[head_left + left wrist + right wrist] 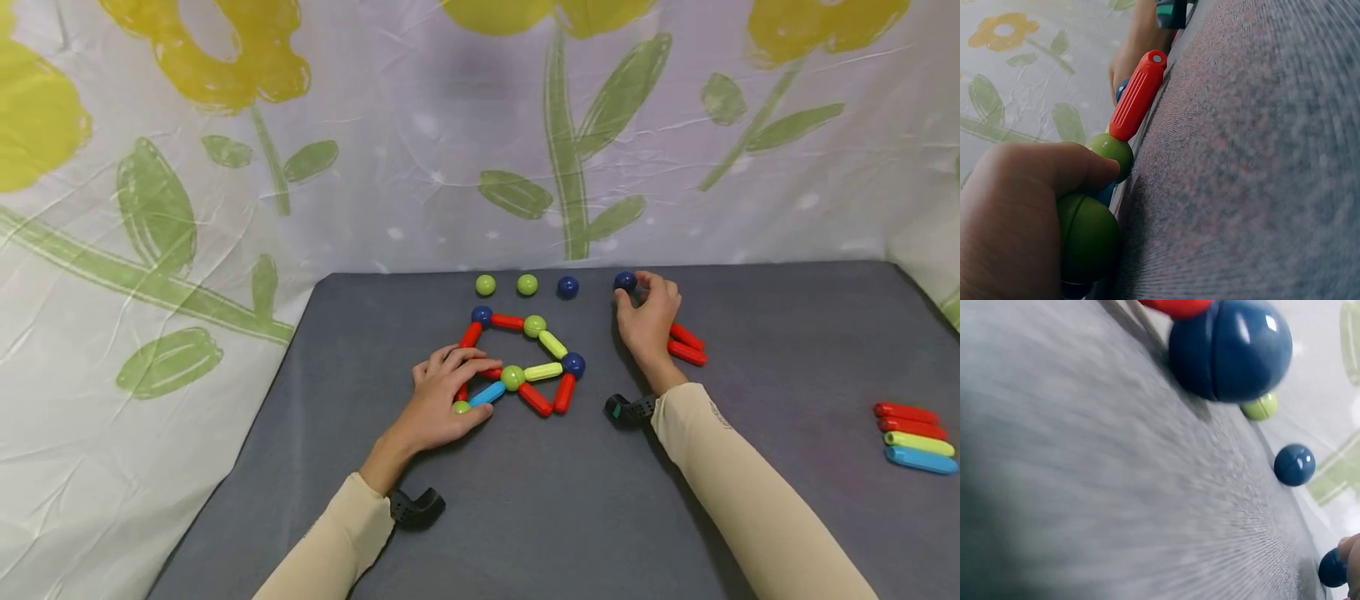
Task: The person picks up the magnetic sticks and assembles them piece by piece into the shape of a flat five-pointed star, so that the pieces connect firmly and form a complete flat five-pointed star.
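Note:
Magnetic rods and balls form a linked figure on the grey table. My left hand lies over its left side, fingers spread across red rods. Its thumb is beside a blue rod and a green ball, which the hand partly covers. A green ball joins the blue rod, a yellow rod and a red rod. At the back, my right hand holds a loose blue ball between thumb and fingers. The right wrist view shows that blue ball at its lower right edge.
Two loose green balls and a blue ball stand along the back edge. Two red rods lie right of my right hand. Farther right are red, yellow and blue rods in a stack. A flowered cloth hangs behind.

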